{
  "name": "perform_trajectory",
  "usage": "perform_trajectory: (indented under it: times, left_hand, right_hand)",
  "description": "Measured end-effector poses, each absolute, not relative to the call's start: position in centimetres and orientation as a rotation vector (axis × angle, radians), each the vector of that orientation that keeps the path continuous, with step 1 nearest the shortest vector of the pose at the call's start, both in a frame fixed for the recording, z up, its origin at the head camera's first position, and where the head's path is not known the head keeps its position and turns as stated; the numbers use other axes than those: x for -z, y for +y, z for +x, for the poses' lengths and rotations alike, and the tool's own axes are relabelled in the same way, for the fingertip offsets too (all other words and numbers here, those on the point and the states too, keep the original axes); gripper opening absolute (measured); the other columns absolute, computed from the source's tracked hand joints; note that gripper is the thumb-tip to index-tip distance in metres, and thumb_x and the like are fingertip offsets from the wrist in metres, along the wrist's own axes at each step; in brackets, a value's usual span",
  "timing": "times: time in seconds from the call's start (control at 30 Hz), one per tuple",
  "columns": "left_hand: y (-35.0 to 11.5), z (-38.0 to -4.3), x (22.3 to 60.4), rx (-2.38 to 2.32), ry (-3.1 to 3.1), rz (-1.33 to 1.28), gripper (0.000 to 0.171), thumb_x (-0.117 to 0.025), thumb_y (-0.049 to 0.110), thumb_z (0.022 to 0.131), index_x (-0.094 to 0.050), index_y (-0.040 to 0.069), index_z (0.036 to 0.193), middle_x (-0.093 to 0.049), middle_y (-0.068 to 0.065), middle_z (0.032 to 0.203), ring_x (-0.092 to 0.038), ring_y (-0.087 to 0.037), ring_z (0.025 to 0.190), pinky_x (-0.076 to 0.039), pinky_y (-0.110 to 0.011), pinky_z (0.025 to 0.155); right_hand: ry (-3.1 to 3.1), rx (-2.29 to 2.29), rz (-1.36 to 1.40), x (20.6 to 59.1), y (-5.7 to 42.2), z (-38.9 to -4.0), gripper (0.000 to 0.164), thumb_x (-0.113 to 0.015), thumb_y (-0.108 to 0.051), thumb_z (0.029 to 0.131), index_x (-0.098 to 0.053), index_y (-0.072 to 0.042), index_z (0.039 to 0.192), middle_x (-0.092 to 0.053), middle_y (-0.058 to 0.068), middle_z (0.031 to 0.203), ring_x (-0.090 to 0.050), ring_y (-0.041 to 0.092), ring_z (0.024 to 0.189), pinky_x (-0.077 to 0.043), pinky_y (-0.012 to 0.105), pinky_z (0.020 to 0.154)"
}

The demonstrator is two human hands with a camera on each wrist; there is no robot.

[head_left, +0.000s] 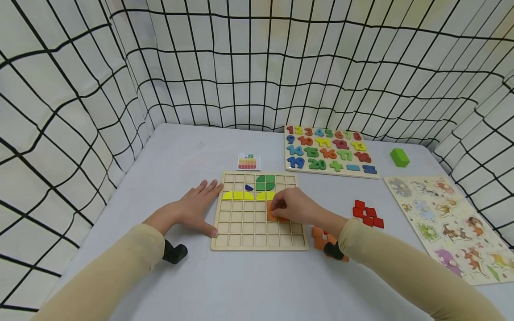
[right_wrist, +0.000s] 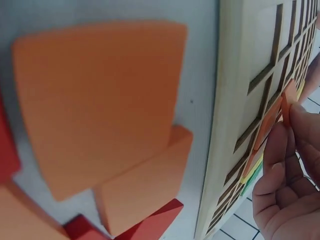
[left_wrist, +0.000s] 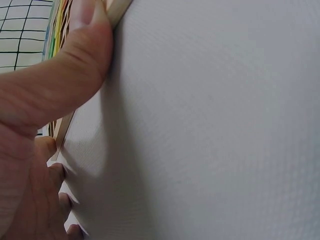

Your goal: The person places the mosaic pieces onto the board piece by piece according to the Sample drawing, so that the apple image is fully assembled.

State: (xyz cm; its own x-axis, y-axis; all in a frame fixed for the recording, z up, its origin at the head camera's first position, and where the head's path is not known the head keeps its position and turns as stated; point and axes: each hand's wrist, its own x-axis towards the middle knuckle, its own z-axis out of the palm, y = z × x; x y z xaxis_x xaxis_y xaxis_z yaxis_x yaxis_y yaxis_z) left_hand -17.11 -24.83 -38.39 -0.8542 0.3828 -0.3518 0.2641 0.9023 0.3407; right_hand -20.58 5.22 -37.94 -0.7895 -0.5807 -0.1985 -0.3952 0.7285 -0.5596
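Note:
A wooden grid board [head_left: 249, 228] lies flat on the table. My left hand [head_left: 193, 208] rests with spread fingers along its left edge; in the left wrist view the thumb [left_wrist: 85, 55] touches the board's side. My right hand [head_left: 298, 205] is over the board's right half. Between thumb and fingertips it pinches a small orange square tile [right_wrist: 287, 102], tilted above the grid. Other orange tiles [head_left: 271, 216] sit in cells beneath it, partly hidden by the hand. Yellow pieces [head_left: 238, 195] form a row above, with green pieces [head_left: 265, 183] and a blue piece [head_left: 249, 187] higher up.
Loose orange tiles [head_left: 319, 243] lie right of the board, partly under the right wrist. Red tiles [head_left: 368, 212] are farther right. A picture card [head_left: 249, 162], a number puzzle [head_left: 329, 151], a green block [head_left: 399, 158] and an animal puzzle [head_left: 449, 223] stand around. Black netting encloses the table.

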Motion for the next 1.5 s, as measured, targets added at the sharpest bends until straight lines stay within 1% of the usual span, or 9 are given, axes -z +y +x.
perform_trajectory:
  times: [0.23,0.47,0.77,0.9,1.03,1.3,1.4,1.5]
  left_hand:
    - [-24.8,-17.2,38.7,-0.408,2.641,0.467,0.132,-0.088,0.056,0.071,-0.011,0.001,0.164,-0.006,-0.025,0.171,0.001,-0.051,0.157,-0.009,-0.07,0.123]
    - [-24.7,-17.1,38.7,-0.401,2.642,0.467,0.132,-0.088,0.056,0.071,-0.011,0.002,0.164,-0.006,-0.025,0.171,0.001,-0.051,0.157,-0.009,-0.07,0.123]
    - [-24.4,-17.0,38.5,-0.418,2.638,0.483,0.132,-0.088,0.056,0.071,-0.011,0.001,0.163,-0.006,-0.026,0.17,0.0,-0.052,0.156,-0.009,-0.071,0.123]
    - [-24.4,-17.0,38.7,-0.409,2.642,0.482,0.132,-0.088,0.056,0.071,-0.011,0.001,0.164,-0.006,-0.026,0.171,0.0,-0.051,0.157,-0.009,-0.07,0.123]
    - [-24.4,-17.2,38.8,-0.394,2.652,0.486,0.132,-0.088,0.057,0.071,-0.012,0.001,0.163,-0.007,-0.026,0.17,0.0,-0.051,0.157,-0.01,-0.071,0.123]
    - [-24.6,-17.3,38.6,-0.375,2.657,0.481,0.132,-0.087,0.058,0.071,-0.012,0.0,0.163,-0.007,-0.027,0.17,-0.001,-0.052,0.156,-0.011,-0.071,0.123]
    - [-24.6,-17.2,38.5,-0.378,2.658,0.479,0.132,-0.087,0.058,0.071,-0.012,0.0,0.163,-0.007,-0.027,0.17,-0.001,-0.052,0.156,-0.011,-0.071,0.123]
    - [-24.6,-17.2,38.5,-0.382,2.662,0.477,0.132,-0.088,0.058,0.071,-0.013,0.0,0.163,-0.007,-0.027,0.17,-0.001,-0.052,0.156,-0.012,-0.071,0.122]
  right_hand:
    - [2.604,0.637,-0.789,38.0,4.8,-20.3,0.004,-0.076,-0.014,0.093,-0.078,-0.012,0.091,-0.074,-0.004,0.086,-0.06,0.01,0.08,-0.056,0.025,0.076]
    - [2.625,0.625,-0.779,38.3,4.6,-20.0,0.003,-0.076,-0.012,0.093,-0.079,-0.011,0.093,-0.076,-0.003,0.089,-0.062,0.01,0.082,-0.058,0.028,0.08]
    - [2.653,0.687,-0.8,37.9,5.4,-19.8,0.004,-0.076,-0.012,0.093,-0.078,-0.013,0.095,-0.074,-0.004,0.091,-0.063,0.01,0.086,-0.059,0.028,0.083]
    - [2.684,0.728,-0.779,37.3,7.7,-20.1,0.004,-0.075,-0.012,0.093,-0.077,-0.012,0.096,-0.073,-0.003,0.09,-0.061,0.012,0.084,-0.058,0.027,0.08]
    - [2.726,0.735,-0.707,36.7,11.4,-20.5,0.006,-0.072,-0.008,0.095,-0.076,-0.009,0.1,-0.072,0.001,0.092,-0.06,0.015,0.084,-0.056,0.027,0.078]
    - [2.821,0.722,-0.517,36.4,19.6,-21.2,0.014,-0.069,-0.005,0.097,-0.075,-0.004,0.108,-0.075,0.01,0.102,-0.065,0.023,0.092,-0.06,0.038,0.085]
    - [2.791,0.667,-0.539,36.6,22.0,-20.9,0.016,-0.069,-0.005,0.096,-0.076,-0.004,0.11,-0.076,0.011,0.104,-0.066,0.024,0.094,-0.061,0.042,0.087]
    - [2.733,0.609,-0.573,36.8,23.6,-20.4,0.018,-0.071,-0.005,0.094,-0.076,-0.005,0.111,-0.075,0.009,0.105,-0.066,0.022,0.095,-0.061,0.04,0.087]
